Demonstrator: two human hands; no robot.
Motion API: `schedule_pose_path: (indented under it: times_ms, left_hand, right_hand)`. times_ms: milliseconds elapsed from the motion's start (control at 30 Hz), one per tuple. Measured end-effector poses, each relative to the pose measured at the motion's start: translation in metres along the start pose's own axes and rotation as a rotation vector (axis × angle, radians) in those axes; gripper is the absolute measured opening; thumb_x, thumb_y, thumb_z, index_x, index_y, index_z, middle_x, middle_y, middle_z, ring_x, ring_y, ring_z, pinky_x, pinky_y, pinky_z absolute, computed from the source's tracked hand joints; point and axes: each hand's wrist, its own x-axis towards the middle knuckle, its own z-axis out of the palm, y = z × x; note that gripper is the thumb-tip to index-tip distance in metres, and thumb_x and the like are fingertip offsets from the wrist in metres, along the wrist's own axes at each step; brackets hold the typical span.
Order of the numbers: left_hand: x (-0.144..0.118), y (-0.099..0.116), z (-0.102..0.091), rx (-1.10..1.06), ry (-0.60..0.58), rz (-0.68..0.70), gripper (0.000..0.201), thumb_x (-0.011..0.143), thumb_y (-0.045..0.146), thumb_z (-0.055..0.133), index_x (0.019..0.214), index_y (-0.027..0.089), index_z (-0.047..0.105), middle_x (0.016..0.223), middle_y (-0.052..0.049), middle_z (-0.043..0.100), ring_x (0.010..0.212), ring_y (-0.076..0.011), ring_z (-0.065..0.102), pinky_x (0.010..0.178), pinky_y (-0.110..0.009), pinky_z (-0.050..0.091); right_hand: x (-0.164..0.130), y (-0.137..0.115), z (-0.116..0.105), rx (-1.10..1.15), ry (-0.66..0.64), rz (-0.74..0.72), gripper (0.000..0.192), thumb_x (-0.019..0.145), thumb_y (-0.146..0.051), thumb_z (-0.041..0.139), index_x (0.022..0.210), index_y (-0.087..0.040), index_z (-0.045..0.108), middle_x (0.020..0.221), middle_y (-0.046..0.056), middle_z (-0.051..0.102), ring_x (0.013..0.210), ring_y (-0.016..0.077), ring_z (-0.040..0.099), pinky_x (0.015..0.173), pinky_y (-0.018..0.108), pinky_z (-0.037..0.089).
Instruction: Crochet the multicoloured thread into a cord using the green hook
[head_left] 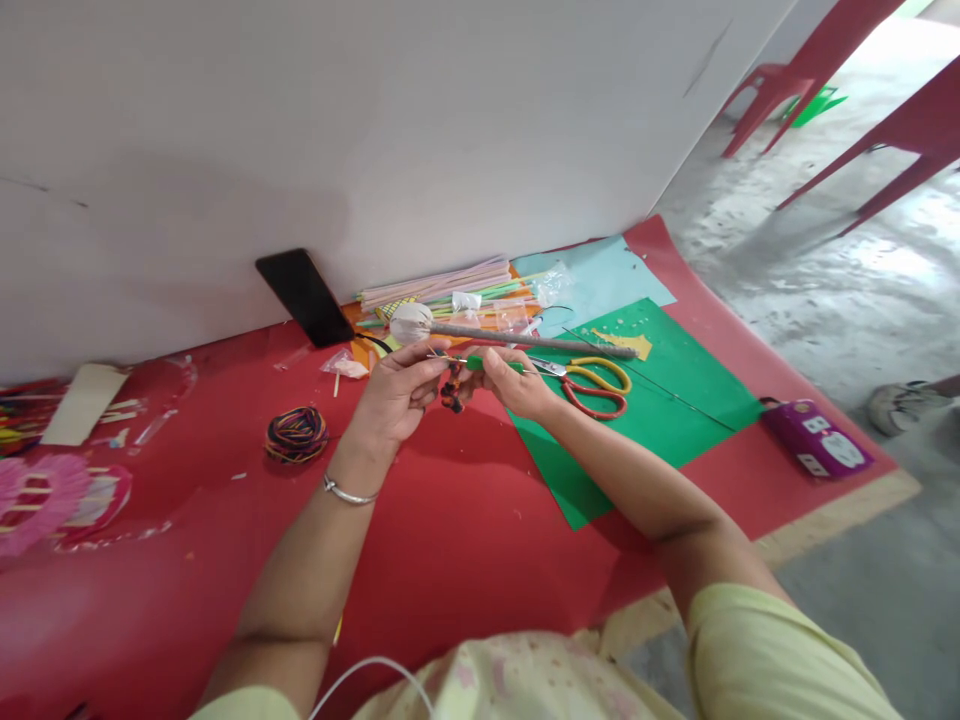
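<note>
The person is sitting at a red mat [465, 520] spread on the floor against a white wall [375, 120]. Both hands are meeting above the mat, just in front of a green paper sheet [675, 400]. The left hand [397, 395] is closing its fingers around one end of a thin green stick [491, 364], pinching it near a small dark bundle of multicoloured cord [451, 390] that is hanging just below the fingertips. The right hand [517, 385] is gripping the same stick a little further along, its fingers curled tight on it. A silver bangle [346, 492] is sitting on the left wrist.

Just behind the hands, a long grey rod with a pale round head [517, 338] is lying across the mat and the green sheet. Scissors [592, 385] with yellow and red handles are resting on the green sheet beside the right hand. A coil of coloured cord [297, 435] is lying on the mat to the left, and a black phone [304, 297] is leaning against the wall. A purple power strip [817, 440] is sitting at the mat's right edge.
</note>
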Motion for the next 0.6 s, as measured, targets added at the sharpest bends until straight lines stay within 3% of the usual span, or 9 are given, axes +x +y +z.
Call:
schedule_pose_path:
  times_ms: [233, 400, 600]
  left_hand:
    - [-0.001, 0.005, -0.004, 0.020, -0.059, -0.036, 0.030, 0.058, 0.014, 0.093, 0.088, 0.019, 0.092, 0.050, 0.008, 0.051, 0.041, -0.0006, 0.026, 0.045, -0.018, 0.009]
    - [-0.001, 0.008, -0.009, 0.049, -0.103, -0.044, 0.030, 0.059, 0.015, 0.094, 0.089, 0.018, 0.093, 0.048, 0.008, 0.048, 0.041, -0.0005, 0.024, 0.044, -0.018, 0.010]
    - [-0.001, 0.012, -0.013, 0.065, -0.112, -0.035, 0.029, 0.060, 0.015, 0.094, 0.089, 0.017, 0.093, 0.052, 0.008, 0.049, 0.042, -0.0008, 0.028, 0.044, -0.017, 0.011]
  right_hand:
    - [-0.002, -0.013, -0.008, -0.059, -0.084, -0.049, 0.072, 0.096, -0.087, 0.074, 0.095, -0.016, 0.084, 0.083, 0.010, 0.084, 0.076, 0.0237, 0.086, 0.066, 0.032, 0.071]
    - [-0.003, -0.033, -0.015, -0.263, -0.094, -0.166, 0.065, 0.099, -0.081, 0.076, 0.101, -0.017, 0.089, 0.088, 0.009, 0.085, 0.076, 0.0200, 0.080, 0.069, 0.030, 0.067]
    - [-0.002, -0.044, -0.026, -0.451, -0.117, -0.272, 0.058, 0.100, -0.076, 0.080, 0.110, -0.022, 0.094, 0.113, 0.015, 0.088, 0.105, 0.0299, 0.085, 0.083, 0.037, 0.070]
